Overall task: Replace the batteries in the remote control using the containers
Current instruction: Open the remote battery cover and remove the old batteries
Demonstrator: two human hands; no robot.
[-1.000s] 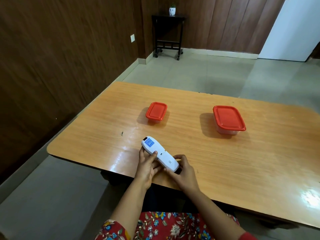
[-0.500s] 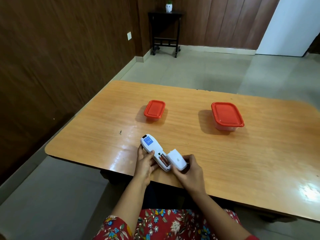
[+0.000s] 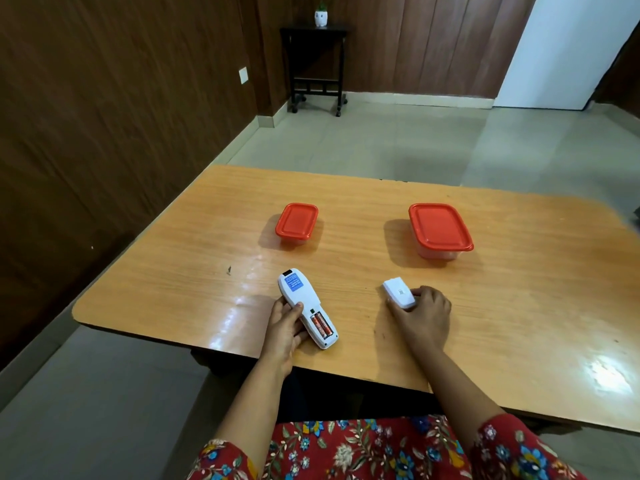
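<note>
Batteries (image 3: 320, 325) lie exposed in the remote control (image 3: 300, 296), which rests back-up on the surface (image 3: 346, 195), gripped by the left hand (image 3: 285, 332). The right hand (image 3: 424, 315) pinches the detached cover (image 3: 398, 293); best to park it flat within reach, then pry the cells out while the left steadies the body.

Remote (image 3: 297, 295) sits before small container (image 3: 296, 221), cover (image 3: 398, 292) before large container (image 3: 439, 226).

table (image 3: 346, 209): glossy wood; remote (image 3: 304, 308): smooth white plastic; lids (image 3: 297, 220): red plastic

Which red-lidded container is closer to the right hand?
The larger container, right of the smaller container, straight beyond the right hand holding the battery cover.
</note>
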